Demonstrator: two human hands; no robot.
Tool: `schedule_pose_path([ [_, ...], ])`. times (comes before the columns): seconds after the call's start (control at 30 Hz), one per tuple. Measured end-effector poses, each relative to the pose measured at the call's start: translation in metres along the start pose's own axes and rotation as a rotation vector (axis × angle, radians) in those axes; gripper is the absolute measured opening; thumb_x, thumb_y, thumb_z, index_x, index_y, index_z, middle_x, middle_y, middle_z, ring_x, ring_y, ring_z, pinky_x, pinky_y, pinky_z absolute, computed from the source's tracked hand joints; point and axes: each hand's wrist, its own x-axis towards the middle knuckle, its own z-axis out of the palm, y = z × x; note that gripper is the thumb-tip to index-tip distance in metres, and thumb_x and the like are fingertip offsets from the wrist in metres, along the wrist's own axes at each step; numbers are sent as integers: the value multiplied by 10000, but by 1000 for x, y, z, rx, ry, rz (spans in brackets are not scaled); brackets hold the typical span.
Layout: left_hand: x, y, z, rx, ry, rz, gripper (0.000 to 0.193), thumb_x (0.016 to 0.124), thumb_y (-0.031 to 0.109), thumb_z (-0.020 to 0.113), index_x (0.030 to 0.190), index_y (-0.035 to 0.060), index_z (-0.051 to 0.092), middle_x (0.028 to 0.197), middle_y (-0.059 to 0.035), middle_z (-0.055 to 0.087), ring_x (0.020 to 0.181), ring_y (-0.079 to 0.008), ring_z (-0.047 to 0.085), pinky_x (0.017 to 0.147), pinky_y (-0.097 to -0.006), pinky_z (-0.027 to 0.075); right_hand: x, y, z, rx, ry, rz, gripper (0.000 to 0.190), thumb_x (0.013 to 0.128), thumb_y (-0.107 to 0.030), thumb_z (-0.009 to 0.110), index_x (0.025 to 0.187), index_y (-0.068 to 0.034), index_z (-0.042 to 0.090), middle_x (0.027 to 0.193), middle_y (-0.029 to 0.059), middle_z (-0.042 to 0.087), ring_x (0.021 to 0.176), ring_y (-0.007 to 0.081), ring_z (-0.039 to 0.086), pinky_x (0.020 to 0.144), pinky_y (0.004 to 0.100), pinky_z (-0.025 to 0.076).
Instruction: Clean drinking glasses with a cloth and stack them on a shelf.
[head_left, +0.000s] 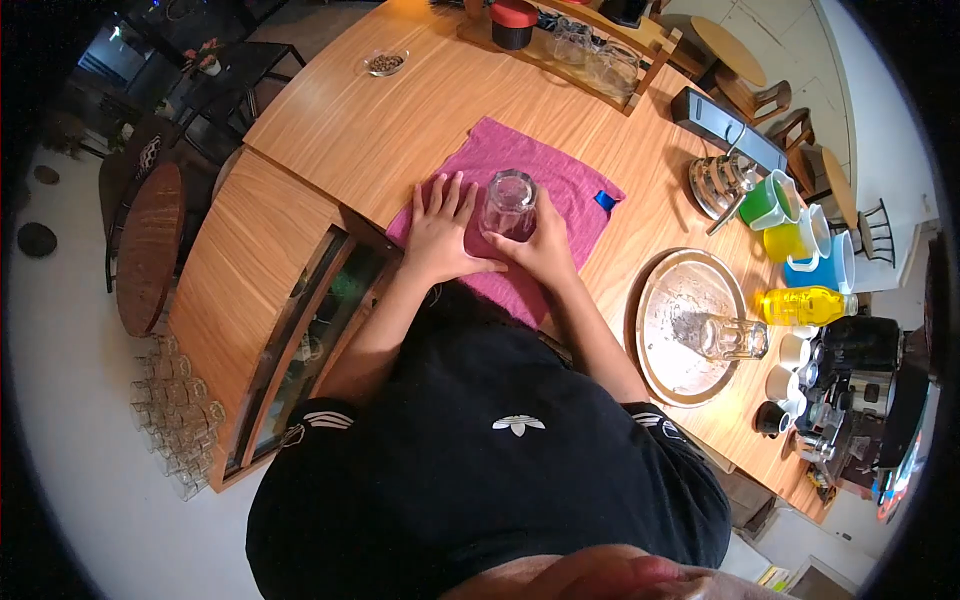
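Observation:
A pink cloth with a small blue tag lies on the wooden counter before me. On it a clear faceted glass stands upside down, its base facing up. My right hand is closed around the lower right side of the glass, thumb in front and fingers behind. My left hand lies flat on the cloth just left of the glass, fingers spread, holding nothing. To the right, a round metal tray with wet marks holds another clear glass.
Right of the cloth are a coiled metal stand, green, yellow and blue pitchers, and a yellow bottle. A wooden rack with glassware stands at the back; a small glass dish sits back left. Many glasses are stacked far left.

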Motion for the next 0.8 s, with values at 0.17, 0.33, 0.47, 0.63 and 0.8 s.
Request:
schedule_pose_path([
  [0.17, -1, -5, -7, -61, -100, 55, 1303, 623, 904, 629, 1563, 57, 316, 1604, -250, 279, 1489, -444, 237, 1208, -646, 93, 9, 33, -19, 31, 204, 84, 730, 708, -178, 888, 1295, -11, 488, 1105, 196, 669, 1030, 339, 676, 887, 412, 532],
  [0.33, 0, -4, -8, -56, -92, 53, 1300, 630, 911, 612, 1563, 55, 317, 1599, -254, 289, 1489, -443, 239, 1208, -643, 101, 16, 43, -36, -93, 334, 157, 656, 716, -190, 888, 1199, 24, 498, 1105, 221, 667, 1046, 329, 676, 911, 399, 523],
  [0.47, 3, -5, -8, -59, -111, 40, 1303, 626, 898, 631, 1566, 52, 312, 1601, -257, 287, 1492, -444, 235, 1209, -640, 103, 8, 32, -17, 21, 343, 55, 704, 709, -184, 884, 1261, 20, 497, 1092, 198, 695, 1027, 312, 701, 893, 385, 543],
  [0.63, 3, -12, -5, -81, -15, 37, 1287, 611, 859, 682, 1546, 42, 346, 1594, -250, 304, 1487, -440, 249, 1219, -618, 108, -3, 10, 8, 3, 116, -15, 838, 718, -253, 871, 1386, 5, 437, 1196, 229, 658, 1114, 366, 671, 928, 432, 538],
  [0.8, 3, -7, -14, -87, -54, 17, 1139, 625, 658, 766, 1537, 101, 373, 1591, -211, 319, 1495, -407, 251, 1231, -590, 122, -12, 9, 14, 56, -21, 26, 836, 739, -279, 858, 1401, 3, 431, 1239, 248, 628, 1159, 389, 646, 951, 437, 530],
])
